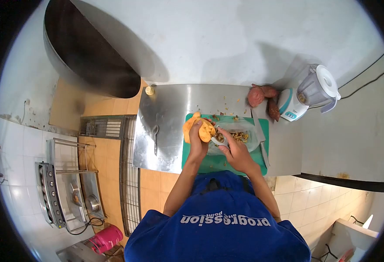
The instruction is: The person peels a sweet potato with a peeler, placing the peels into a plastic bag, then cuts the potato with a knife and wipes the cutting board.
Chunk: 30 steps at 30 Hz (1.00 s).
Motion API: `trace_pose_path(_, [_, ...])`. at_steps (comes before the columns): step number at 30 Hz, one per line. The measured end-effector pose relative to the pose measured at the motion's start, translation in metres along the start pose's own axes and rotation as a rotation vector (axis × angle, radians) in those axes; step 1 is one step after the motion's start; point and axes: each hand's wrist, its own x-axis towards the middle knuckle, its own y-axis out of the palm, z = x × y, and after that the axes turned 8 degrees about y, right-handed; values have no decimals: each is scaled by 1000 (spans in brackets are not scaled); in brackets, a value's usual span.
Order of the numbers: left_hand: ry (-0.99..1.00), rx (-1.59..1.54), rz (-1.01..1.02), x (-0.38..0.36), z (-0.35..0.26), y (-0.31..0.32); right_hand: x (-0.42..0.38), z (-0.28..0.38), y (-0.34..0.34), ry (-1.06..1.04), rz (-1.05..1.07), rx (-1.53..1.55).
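An orange-fleshed, peeled sweet potato (191,127) is gripped in my left hand (196,140), above the left part of a green cutting board (211,165). My right hand (239,156) is closed around a peeler (218,140) with a white handle, its head close to the sweet potato's right side. Beneath and beside the peeler, a clear plastic container (251,129) with brownish peelings rests on the board. Along the board's right edge lies a long knife (258,129). Small peel scraps are scattered on the board and behind it.
Unpeeled reddish sweet potatoes (256,96) sit at the back right, beside a white and teal blender (317,87). A spoon (155,137) lies on the steel table (168,153) to the left, with a small pale piece (149,90) at the far corner.
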Motion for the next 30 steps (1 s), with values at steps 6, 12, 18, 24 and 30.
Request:
trace_pose_path(6, [79, 50, 0, -7, -9, 8, -4, 12, -1, 53, 46, -28])
trace_pose_path(12, [248, 480, 45, -7, -10, 15, 1, 7, 3, -92, -99, -113])
trace_pose_path(18, [323, 580, 1, -2, 8, 11, 14, 14, -14, 0, -37, -143])
trace_pose_path(24, [324, 594, -99, 4, 2, 28, 21, 28, -28, 38, 20, -134])
trace_pose_path(30, [303, 427, -109, 8, 11, 39, 20, 17, -28, 12, -23, -154])
